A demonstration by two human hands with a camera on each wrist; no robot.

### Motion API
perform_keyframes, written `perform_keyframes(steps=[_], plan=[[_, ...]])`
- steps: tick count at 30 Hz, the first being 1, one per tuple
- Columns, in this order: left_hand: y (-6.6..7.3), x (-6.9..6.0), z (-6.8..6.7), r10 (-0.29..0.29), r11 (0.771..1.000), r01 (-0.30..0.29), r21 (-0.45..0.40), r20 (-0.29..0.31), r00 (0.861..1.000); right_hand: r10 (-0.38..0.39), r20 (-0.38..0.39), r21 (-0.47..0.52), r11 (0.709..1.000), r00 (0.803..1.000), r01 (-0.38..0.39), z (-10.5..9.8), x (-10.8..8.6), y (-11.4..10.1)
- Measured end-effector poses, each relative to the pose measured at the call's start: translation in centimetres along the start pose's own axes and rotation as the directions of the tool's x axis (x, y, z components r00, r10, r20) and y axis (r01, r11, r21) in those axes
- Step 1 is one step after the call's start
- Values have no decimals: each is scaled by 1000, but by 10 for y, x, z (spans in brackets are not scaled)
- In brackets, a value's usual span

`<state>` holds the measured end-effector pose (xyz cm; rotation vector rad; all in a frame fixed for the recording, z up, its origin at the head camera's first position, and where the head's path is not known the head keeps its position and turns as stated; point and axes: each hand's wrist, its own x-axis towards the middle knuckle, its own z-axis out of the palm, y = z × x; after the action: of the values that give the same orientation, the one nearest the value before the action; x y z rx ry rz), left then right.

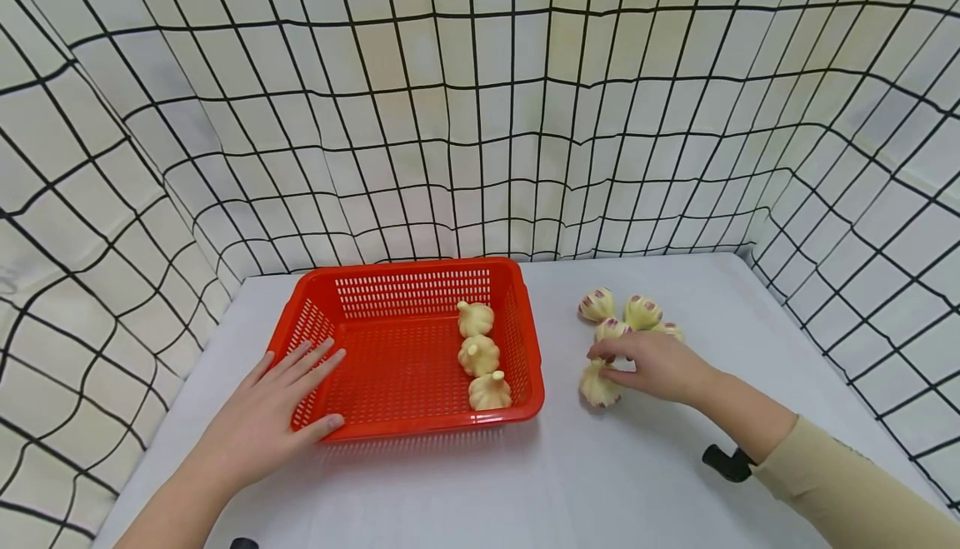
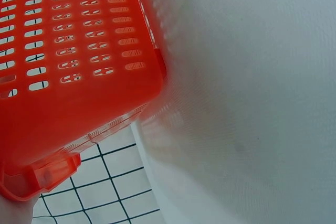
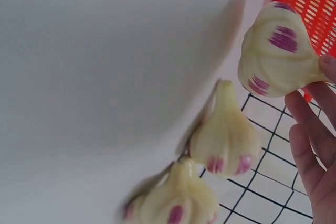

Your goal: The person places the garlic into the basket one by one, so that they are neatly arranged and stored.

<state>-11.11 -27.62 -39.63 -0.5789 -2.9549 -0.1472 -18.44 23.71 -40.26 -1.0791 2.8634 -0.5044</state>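
My right hand (image 1: 660,366) pinches a garlic bulb (image 1: 598,385) by its stem, just right of the basket. In the right wrist view the held garlic bulb (image 3: 275,51) is cream with purple streaks, and its stem sits between thumb and fingertips. Behind that hand lie several more garlic bulbs (image 1: 597,305), some partly hidden by it. With fingers straight, my left hand (image 1: 262,424) rests over the near left corner of a red plastic basket (image 1: 534,349). Three garlic bulbs (image 1: 478,356) line the basket's right side.
Black netting (image 1: 510,141) over white cloth surrounds the white table (image 1: 480,499) at the back and sides. A small black object (image 1: 727,463) lies by the right forearm, and another dark piece (image 1: 243,543) shows at the bottom edge.
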Motion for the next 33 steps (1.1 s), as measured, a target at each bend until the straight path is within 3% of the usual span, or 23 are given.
perform_keyframes(steps=[7, 16, 24, 33], plan=[[0, -1, 0, 3, 1000, -3, -3, 0, 1000, 10, -44, -19, 1000, 999, -11, -18, 3, -2], [0, -2, -1, 14, 1000, -14, 3, -16, 1000, 39, -107, 71, 997, 993, -31, -46, 21, -6], [0, -1, -3, 12, 1000, -12, -3, -6, 1000, 21, -111, 129, 992, 994, -7, -65, 61, -15], [2, -2, -7, -13, 1000, 14, -6, 25, 1000, -17, -74, 150, 988, 997, 28, -73, 117, -35]])
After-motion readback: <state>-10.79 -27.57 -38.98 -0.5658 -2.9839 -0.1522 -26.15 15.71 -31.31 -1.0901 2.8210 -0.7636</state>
